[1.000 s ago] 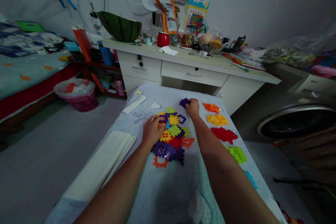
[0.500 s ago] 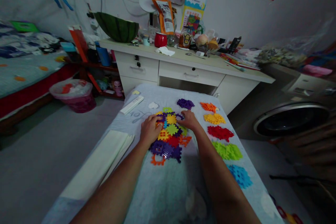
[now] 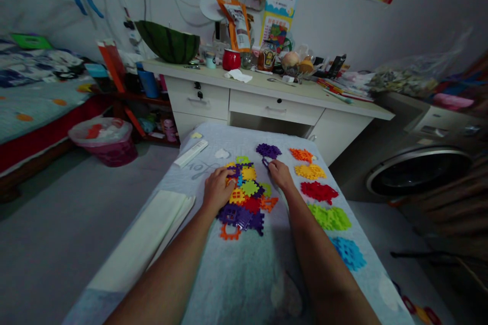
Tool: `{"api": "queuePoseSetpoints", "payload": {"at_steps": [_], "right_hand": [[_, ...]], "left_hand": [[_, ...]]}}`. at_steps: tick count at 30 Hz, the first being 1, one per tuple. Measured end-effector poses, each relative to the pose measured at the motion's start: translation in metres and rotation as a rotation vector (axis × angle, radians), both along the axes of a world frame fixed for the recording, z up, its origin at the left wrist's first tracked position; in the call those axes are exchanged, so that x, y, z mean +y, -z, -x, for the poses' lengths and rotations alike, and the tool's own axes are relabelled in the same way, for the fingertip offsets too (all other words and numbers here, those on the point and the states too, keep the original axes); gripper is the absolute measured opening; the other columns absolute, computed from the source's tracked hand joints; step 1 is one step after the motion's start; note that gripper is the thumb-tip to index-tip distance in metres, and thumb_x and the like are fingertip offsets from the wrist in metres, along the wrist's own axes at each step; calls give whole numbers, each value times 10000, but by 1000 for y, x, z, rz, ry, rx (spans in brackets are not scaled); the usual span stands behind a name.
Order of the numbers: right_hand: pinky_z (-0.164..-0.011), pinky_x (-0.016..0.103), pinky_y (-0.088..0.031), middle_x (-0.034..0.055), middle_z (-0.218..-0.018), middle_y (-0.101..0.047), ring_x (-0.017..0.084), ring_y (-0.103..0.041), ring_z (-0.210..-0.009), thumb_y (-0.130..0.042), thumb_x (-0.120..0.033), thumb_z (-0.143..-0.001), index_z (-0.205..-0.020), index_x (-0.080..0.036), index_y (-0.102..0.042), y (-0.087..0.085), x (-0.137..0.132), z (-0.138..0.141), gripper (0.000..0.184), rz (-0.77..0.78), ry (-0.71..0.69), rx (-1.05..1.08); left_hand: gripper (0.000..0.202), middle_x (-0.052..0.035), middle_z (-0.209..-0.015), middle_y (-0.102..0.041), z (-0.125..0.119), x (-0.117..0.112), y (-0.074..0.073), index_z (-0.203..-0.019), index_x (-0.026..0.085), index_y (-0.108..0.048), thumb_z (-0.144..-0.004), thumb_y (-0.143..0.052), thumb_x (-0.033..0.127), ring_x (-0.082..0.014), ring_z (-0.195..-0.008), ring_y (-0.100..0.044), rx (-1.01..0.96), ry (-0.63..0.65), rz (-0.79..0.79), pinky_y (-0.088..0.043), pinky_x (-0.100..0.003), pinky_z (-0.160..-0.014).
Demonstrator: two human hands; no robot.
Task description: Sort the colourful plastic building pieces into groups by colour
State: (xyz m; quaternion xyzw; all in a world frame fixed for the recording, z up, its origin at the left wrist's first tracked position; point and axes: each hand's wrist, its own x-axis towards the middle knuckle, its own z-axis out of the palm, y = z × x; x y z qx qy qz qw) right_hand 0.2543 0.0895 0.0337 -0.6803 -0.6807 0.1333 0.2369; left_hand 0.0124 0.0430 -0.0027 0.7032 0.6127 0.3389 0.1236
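Observation:
A mixed heap of colourful toothed plastic building pieces (image 3: 249, 188) lies on the cloth-covered table in front of me. My left hand (image 3: 218, 189) rests at the heap's left edge, fingers stretched over some pieces and thumb apart; what lies beneath the fingers is partly hidden. My right hand (image 3: 281, 174) pinches a purple toothed piece (image 3: 266, 162) between thumb and fingers. It is right of the heap, just below the pile of purple pieces (image 3: 269, 150).
Down the right side lie sorted piles: orange (image 3: 301, 155), yellow (image 3: 310, 171), red (image 3: 319, 192), green (image 3: 330, 217) and blue (image 3: 348, 253). A folded white cloth (image 3: 141, 238) and a white narrow box (image 3: 191, 153) lie at left. Behind stands a cluttered desk (image 3: 267, 81).
My right hand has moved slightly right, away from the heap, taking the purple piece with it. My left hand has stayed on the heap.

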Motion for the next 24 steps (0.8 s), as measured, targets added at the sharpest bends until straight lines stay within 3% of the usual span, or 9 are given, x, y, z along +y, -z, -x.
{"api": "queuePoseSetpoints", "payload": {"at_steps": [4,6,9,13,18,24], "right_hand": [[-665,240,-381,54,-718,-671,160,-597,-708,-341,-241,-962,-762,-180,-651,4,5,-10,374,-23,67,-33],[-694,250,-397,77,-751,-680,174,-616,-743,-374,-292,-968,-837,-172,-674,8,5,-12,349,-35,142,-52],[-757,279,-434,138,-978,-678,219,-634,-894,-524,-391,-904,-1062,-144,-665,13,3,-14,326,-93,225,-91],[-842,319,-457,165,-1168,-609,272,-596,-1051,-678,-378,-768,-1233,-136,-595,17,0,-13,531,-72,151,-158],[-864,331,-466,139,-1095,-613,253,-604,-986,-695,-285,-727,-1159,-145,-631,16,7,-14,459,-34,105,-131],[-946,342,-453,127,-1107,-581,222,-586,-980,-665,-206,-706,-1153,-122,-615,9,26,-19,458,-204,121,14]], "left_hand": [[244,-63,-1241,-598,0,0,0,-1066,251,-657,-849,-556,301,-246,-1169,-564,3,5,5,-431,-401,-982],[245,-63,-1238,-597,1,0,1,-1066,251,-658,-848,-558,303,-248,-1164,-566,0,2,5,-432,-406,-982],[246,-63,-1233,-598,1,1,3,-1064,244,-657,-844,-560,299,-247,-1156,-570,-9,4,-2,-434,-410,-985],[241,-61,-1228,-600,2,2,6,-1056,241,-656,-842,-562,299,-240,-1166,-565,-11,16,-22,-430,-403,-996],[242,-52,-1237,-600,1,3,7,-1061,254,-657,-844,-559,302,-237,-1185,-555,-11,10,-11,-428,-399,-997],[241,-52,-1216,-609,1,2,6,-1058,253,-658,-841,-565,304,-235,-1175,-558,-7,12,-24,-426,-394,-1003]]}}
